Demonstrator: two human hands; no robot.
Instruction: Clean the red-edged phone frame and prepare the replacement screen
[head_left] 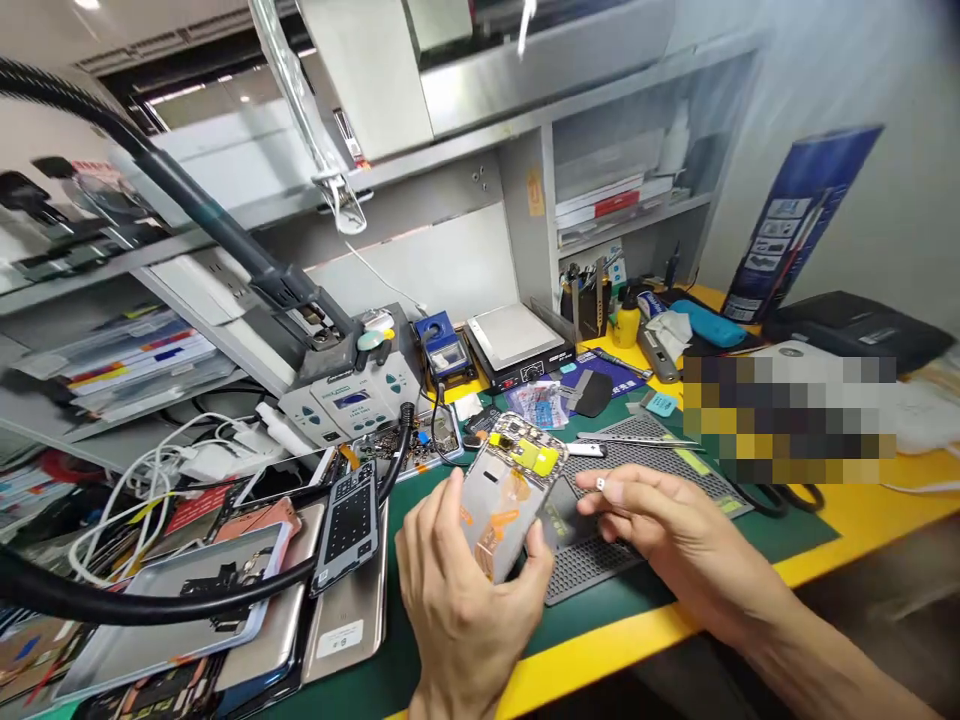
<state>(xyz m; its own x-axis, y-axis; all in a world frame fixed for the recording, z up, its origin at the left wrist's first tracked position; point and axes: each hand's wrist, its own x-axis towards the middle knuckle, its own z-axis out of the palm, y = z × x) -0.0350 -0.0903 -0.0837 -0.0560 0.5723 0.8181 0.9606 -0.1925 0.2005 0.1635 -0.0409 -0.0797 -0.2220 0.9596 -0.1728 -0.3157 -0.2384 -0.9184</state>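
Note:
An opened phone frame (501, 505), silver with orange flex cables and a yellow-green patch near its top, is tilted up in my left hand (469, 590), whose fingers and thumb grip its two long sides. To the right of it, my right hand (660, 520) pinches a small white piece (601, 484) between thumb and forefinger. A dark perforated mat (600, 568) lies on the green work mat under and beside my hands. Metal tweezers (637, 439) and a short black-and-white tool (586, 450) rest just behind my right hand.
Phone shells (345, 620) and a tray with parts (97, 660) crowd the left, crossed by a thick black hose. Behind stand a grey control station (352, 400), a blue device (442, 350) and a flat heating plate (517, 335). A yellow bottle (626, 325) stands at the back right.

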